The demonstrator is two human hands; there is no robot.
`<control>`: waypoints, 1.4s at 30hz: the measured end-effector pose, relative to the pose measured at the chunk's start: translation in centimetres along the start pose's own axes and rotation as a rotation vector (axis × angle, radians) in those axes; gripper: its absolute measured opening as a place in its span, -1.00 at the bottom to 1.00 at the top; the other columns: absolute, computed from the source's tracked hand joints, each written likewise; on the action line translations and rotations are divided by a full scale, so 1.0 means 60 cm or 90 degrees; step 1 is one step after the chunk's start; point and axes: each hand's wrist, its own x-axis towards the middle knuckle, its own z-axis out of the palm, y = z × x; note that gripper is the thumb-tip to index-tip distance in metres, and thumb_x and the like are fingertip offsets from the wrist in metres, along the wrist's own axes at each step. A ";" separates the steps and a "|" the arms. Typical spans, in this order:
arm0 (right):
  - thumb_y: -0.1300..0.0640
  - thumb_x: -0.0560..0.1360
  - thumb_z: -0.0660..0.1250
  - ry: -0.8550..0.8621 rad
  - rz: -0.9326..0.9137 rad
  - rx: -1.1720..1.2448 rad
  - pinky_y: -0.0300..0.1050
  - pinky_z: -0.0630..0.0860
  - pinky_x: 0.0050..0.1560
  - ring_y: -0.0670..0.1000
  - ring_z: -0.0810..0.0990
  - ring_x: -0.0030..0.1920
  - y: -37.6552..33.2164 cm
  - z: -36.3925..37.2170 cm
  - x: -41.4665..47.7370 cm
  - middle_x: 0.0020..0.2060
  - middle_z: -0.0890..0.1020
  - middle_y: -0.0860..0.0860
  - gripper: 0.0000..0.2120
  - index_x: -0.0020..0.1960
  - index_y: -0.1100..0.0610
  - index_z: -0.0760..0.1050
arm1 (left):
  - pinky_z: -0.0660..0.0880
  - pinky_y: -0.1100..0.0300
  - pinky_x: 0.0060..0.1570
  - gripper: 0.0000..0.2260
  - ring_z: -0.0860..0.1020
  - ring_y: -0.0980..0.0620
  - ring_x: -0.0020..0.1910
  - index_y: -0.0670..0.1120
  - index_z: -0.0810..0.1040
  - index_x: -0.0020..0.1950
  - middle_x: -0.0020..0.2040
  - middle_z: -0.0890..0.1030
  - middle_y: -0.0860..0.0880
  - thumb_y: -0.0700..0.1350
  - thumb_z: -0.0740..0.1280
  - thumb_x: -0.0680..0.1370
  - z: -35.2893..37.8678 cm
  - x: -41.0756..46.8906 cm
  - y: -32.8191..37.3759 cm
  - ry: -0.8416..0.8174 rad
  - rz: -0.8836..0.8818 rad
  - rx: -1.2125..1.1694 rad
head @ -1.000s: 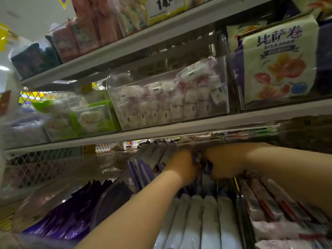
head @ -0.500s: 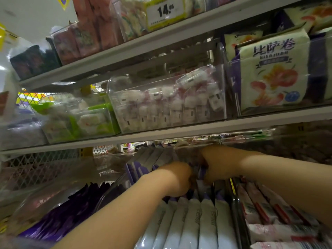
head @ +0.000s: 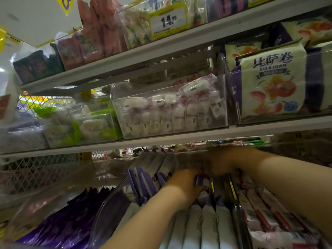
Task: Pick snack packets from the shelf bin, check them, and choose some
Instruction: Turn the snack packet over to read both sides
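White-and-purple snack packets (head: pixel 208 225) stand in rows in a clear bin (head: pixel 107 209) on the lower shelf. A left hand (head: pixel 181 186) curls its fingers over their tops. Just beyond, the right hand (head: pixel 221 162) digs among them, its grip hidden. Far above, a price tag (head: pixel 168 20) reads 14.

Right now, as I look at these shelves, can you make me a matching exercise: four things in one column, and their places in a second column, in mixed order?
Things:
1. price tag
2. green packets
3. tomato-print packet
4. white packets

Places:
A. lowest level, centre bin
B. middle shelf, far right
C. top shelf
D. middle shelf, left of centre

Pairs: 1-C, 2-D, 3-B, 4-A
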 end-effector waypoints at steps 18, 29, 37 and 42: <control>-0.01 0.44 0.43 -0.183 0.061 -0.001 -0.10 0.50 0.13 0.09 0.52 0.19 -0.006 -0.002 0.030 0.25 0.51 0.08 -0.52 0.31 0.13 0.46 | 0.40 0.31 0.18 -0.63 0.53 0.02 0.24 0.04 0.41 0.45 0.25 0.60 -0.06 -0.11 0.25 0.63 0.030 -0.038 -0.031 0.056 -0.008 -0.167; -0.05 0.38 0.50 -0.124 -0.050 0.068 -0.14 0.43 0.22 -0.05 0.46 0.18 0.011 -0.010 -0.001 0.24 0.49 -0.10 -0.43 0.34 -0.03 0.44 | 0.40 0.33 0.17 -0.62 0.53 0.03 0.23 0.03 0.38 0.47 0.25 0.60 -0.07 -0.12 0.22 0.65 0.037 -0.040 -0.029 0.072 0.000 -0.160; 0.03 0.36 0.54 0.113 -0.077 0.157 -0.48 0.37 -0.31 -0.23 0.46 -0.30 0.033 -0.003 -0.038 -0.30 0.51 -0.19 -0.79 -0.07 -0.03 0.57 | 0.42 0.26 0.13 -0.63 0.56 -0.06 0.17 0.02 0.41 0.46 0.16 0.64 -0.15 -0.12 0.23 0.64 0.036 -0.039 -0.028 0.082 0.009 -0.138; 0.05 0.39 0.49 0.192 -0.090 0.111 -0.27 0.46 -0.17 -0.12 0.51 -0.20 0.007 0.009 -0.073 -0.24 0.52 -0.16 -0.83 -0.13 -0.07 0.50 | 0.39 0.26 0.23 -0.63 0.48 -0.03 0.31 0.04 0.38 0.47 0.35 0.53 -0.05 -0.11 0.18 0.66 0.027 -0.042 -0.012 0.047 -0.011 -0.115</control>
